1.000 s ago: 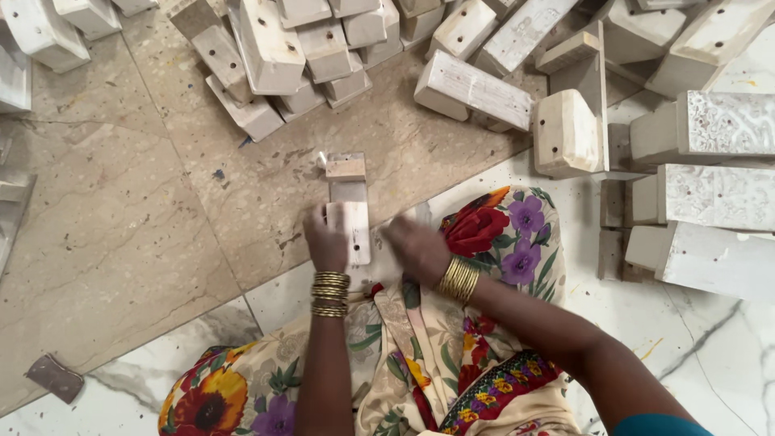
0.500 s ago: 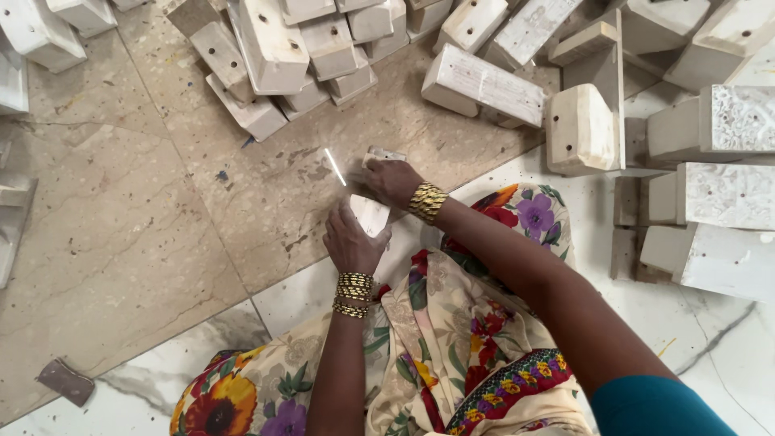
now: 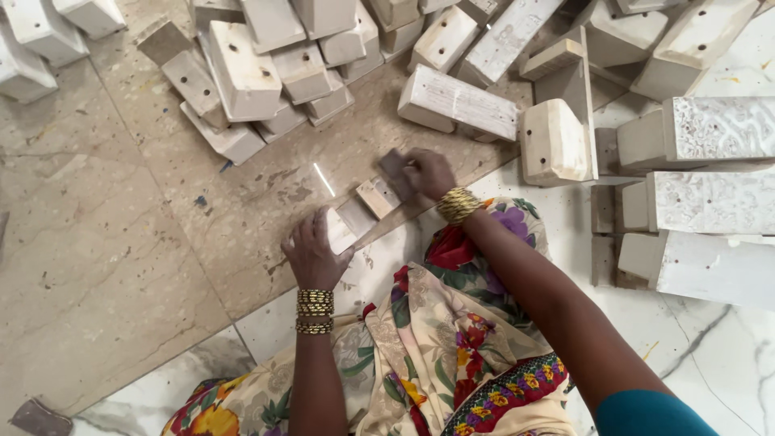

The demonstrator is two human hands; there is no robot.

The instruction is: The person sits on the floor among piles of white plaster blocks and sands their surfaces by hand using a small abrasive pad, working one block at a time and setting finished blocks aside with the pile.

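Observation:
A small white-painted wooden block [image 3: 355,216] lies slanted on the tan stone floor in front of me. My left hand [image 3: 311,252], with gold bangles at the wrist, grips the block's near left end. At the block's far right end, my right hand [image 3: 428,173] is closed on a small brown sanding piece [image 3: 395,166], which is pressed against that end. My floral-print lap cloth [image 3: 436,339] lies just below both hands.
A heap of white wooden blocks [image 3: 266,64] covers the floor at the top. A longer block [image 3: 456,101] and an upright one [image 3: 555,141] stand close to my right hand. Carved white pieces [image 3: 710,129] are stacked at the right. A brown scrap [image 3: 36,417] lies bottom left.
The block has swung from pointing straight away to a slant toward the right. My right hand has moved up and right to its far end; my left hand has shifted left.

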